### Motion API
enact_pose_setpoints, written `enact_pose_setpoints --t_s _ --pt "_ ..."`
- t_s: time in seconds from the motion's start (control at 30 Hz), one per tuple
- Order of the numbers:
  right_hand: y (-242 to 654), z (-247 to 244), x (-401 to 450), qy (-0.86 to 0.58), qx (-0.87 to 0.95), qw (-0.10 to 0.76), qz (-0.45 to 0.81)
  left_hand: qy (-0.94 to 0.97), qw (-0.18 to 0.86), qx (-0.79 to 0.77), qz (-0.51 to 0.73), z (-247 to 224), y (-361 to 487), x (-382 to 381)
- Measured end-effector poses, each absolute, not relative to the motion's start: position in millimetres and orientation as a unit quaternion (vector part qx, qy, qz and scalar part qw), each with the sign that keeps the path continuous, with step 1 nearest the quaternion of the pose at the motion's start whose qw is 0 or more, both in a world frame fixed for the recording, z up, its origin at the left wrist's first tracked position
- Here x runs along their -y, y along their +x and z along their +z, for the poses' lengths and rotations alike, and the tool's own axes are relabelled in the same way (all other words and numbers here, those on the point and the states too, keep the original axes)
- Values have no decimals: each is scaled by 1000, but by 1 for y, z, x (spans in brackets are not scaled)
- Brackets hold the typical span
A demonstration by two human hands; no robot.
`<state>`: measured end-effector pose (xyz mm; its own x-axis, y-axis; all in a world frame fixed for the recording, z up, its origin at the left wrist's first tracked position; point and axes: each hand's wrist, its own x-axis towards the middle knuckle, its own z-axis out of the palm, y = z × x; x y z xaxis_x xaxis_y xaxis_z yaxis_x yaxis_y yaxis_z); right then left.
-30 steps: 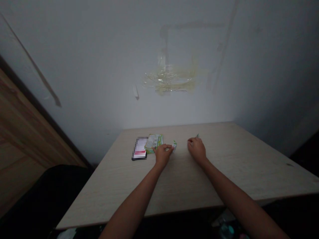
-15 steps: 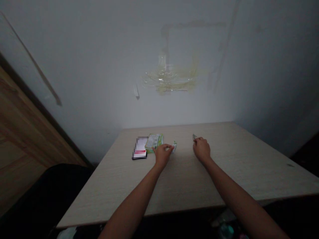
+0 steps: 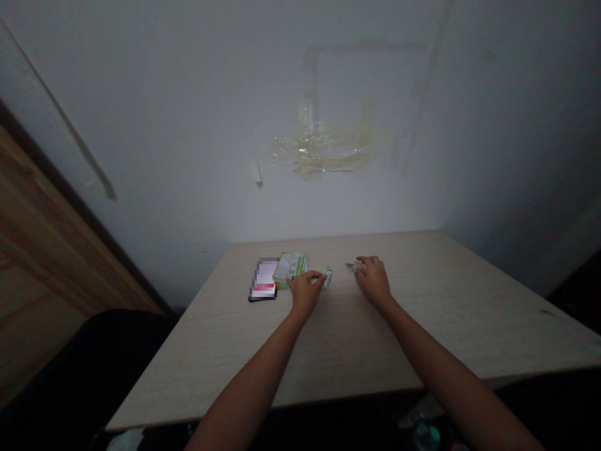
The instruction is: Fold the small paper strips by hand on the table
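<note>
My left hand (image 3: 307,293) is closed, with thumb and forefinger pinching a small green-and-white packet (image 3: 328,275) above the table. Just behind that hand lies a flat green-and-white box (image 3: 290,266), partly covered by my fingers. My right hand (image 3: 374,279) is a short way to the right, its fingers closed round a small grey-green piece (image 3: 350,267). A pointed end of this piece sticks out to the left, toward the packet; its kind is too small to make out. The two hands are apart.
A dark-edged, phone-like slab (image 3: 253,299) with a blurred screen lies left of the box. The pale wooden table (image 3: 328,351) meets a grey wall (image 3: 188,125) with tape marks. A dark chair-like shape (image 3: 94,363) stands at the left.
My right hand has shifted slightly left, and the grey-green piece has swung to point left toward the packet. My left hand has stayed nearly still, keeping its pinch on the packet.
</note>
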<state>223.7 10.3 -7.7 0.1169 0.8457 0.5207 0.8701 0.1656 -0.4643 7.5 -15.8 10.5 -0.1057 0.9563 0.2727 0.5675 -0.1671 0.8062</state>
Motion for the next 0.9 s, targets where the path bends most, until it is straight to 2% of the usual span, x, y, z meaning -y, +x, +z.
enact_pose_setpoints --t_s 0.3,0.63,0.9 --pt "228 -22 -21 -654 689 311 27 629 222 -597 445 7 7 14" --pt "216 -12 -13 -614 684 381 103 631 215 -590 455 8 9 16" --pt "205 -13 -11 -556 658 472 186 642 202 -587 449 4 12 16"
